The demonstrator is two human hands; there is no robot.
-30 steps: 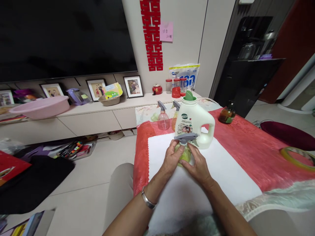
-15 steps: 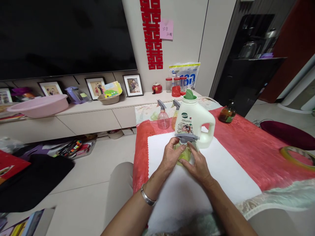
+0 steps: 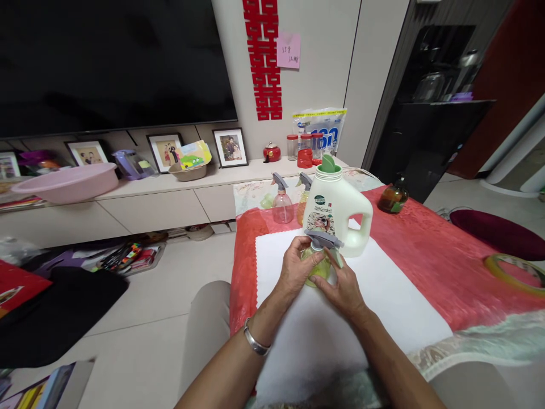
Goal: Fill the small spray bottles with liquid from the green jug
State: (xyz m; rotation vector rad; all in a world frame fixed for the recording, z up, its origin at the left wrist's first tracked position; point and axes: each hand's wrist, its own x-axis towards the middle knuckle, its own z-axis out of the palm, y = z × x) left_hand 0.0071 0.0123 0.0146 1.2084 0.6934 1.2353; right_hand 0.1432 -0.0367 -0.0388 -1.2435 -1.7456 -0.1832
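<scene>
Both hands close around a small spray bottle [image 3: 317, 271] with yellow-green liquid or tint and a grey spray head [image 3: 324, 238]. My left hand [image 3: 297, 266] grips its left side near the neck, thumb across the front. On the other side, my right hand [image 3: 343, 287] has its thumb low on the bottle and its fingers up by the trigger. Just behind stands a large pale green jug [image 3: 336, 199] with a green spout in its uncapped mouth. A pink spray bottle [image 3: 282, 207] and a yellow-orange one [image 3: 302, 205], partly hidden by the jug, stand farther back.
A white cloth [image 3: 400, 307] lies over the red table cover [image 3: 421, 255]. An amber pump bottle [image 3: 393, 197] and a tape roll [image 3: 515, 272] are on the right. Jars, a red pot [image 3: 271, 152] and picture frames line the cabinet behind.
The grey spray head has turned slightly on the bottle, its right end now tilting lower. Both hands stay almost in place.
</scene>
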